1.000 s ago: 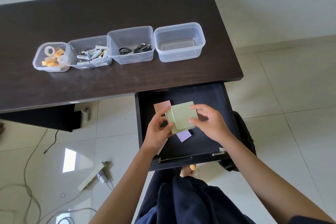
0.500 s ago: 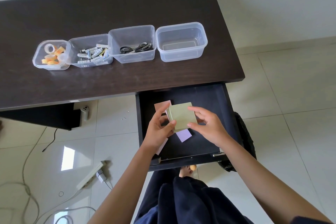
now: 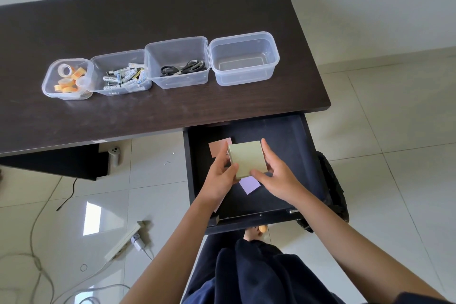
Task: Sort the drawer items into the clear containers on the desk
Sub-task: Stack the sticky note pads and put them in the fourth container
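Note:
A pale green sticky-note pad (image 3: 248, 158) is held above the open dark drawer (image 3: 283, 136), gripped by my left hand (image 3: 219, 177) on its left edge and my right hand (image 3: 276, 175) on its right edge. Under it in the drawer lie a pink pad (image 3: 218, 147) and a lilac pad (image 3: 249, 185), both partly hidden. On the desk stands a row of clear containers: the rightmost one (image 3: 244, 59) holds nothing, the one beside it has scissors (image 3: 183, 69), then batteries (image 3: 123, 76), then tape rolls (image 3: 70, 79).
The dark desk (image 3: 148, 20) runs left of the drawer, with the containers set back from its front edge. A black bag (image 3: 332, 185) sits right of the drawer. Cables and a power strip (image 3: 123, 242) lie on the tiled floor at left.
The two offset green pads have been squared into one stack between my hands and lifted slightly; both hands keep hold of it.

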`<action>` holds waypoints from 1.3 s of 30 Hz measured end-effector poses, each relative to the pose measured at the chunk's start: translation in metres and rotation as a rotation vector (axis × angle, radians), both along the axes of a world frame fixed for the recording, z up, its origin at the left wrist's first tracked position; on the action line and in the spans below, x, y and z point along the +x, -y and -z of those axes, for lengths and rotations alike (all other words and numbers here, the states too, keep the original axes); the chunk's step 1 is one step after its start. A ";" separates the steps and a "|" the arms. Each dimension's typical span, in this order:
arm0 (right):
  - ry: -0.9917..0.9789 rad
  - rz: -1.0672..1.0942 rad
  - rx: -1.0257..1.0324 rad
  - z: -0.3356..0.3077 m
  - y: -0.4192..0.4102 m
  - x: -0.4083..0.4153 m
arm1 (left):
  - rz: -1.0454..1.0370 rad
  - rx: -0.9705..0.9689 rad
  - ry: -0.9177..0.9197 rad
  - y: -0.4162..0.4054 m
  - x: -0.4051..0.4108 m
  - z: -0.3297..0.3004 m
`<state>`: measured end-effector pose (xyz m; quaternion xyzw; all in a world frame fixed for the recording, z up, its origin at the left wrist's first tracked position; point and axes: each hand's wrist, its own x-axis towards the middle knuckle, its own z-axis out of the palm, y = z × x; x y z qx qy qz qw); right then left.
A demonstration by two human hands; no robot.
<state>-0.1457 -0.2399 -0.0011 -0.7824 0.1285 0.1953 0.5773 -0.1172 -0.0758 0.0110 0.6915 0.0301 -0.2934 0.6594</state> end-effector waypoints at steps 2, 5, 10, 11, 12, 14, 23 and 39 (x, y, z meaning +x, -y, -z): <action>-0.011 0.008 0.011 -0.001 -0.004 -0.001 | 0.018 0.014 -0.017 0.003 -0.001 0.000; -0.003 0.022 0.023 -0.002 -0.010 -0.003 | 0.025 0.020 -0.048 0.006 -0.002 0.001; 0.015 0.014 0.036 0.000 -0.015 -0.005 | 0.012 0.006 -0.033 0.006 -0.004 -0.003; 0.016 0.010 0.036 0.000 -0.015 -0.004 | 0.014 0.002 -0.030 0.005 -0.004 -0.003; 0.018 0.005 0.036 0.000 -0.015 -0.003 | 0.019 0.005 -0.025 0.005 -0.003 -0.002; 0.025 -0.004 0.041 -0.001 -0.016 -0.002 | 0.033 0.012 -0.020 0.004 -0.002 -0.002; 0.015 -0.053 0.036 0.004 -0.018 0.001 | 0.057 0.047 -0.019 -0.003 0.003 0.002; 0.172 -0.148 -0.156 -0.008 -0.004 0.014 | 0.028 -0.025 -0.091 -0.010 -0.001 -0.006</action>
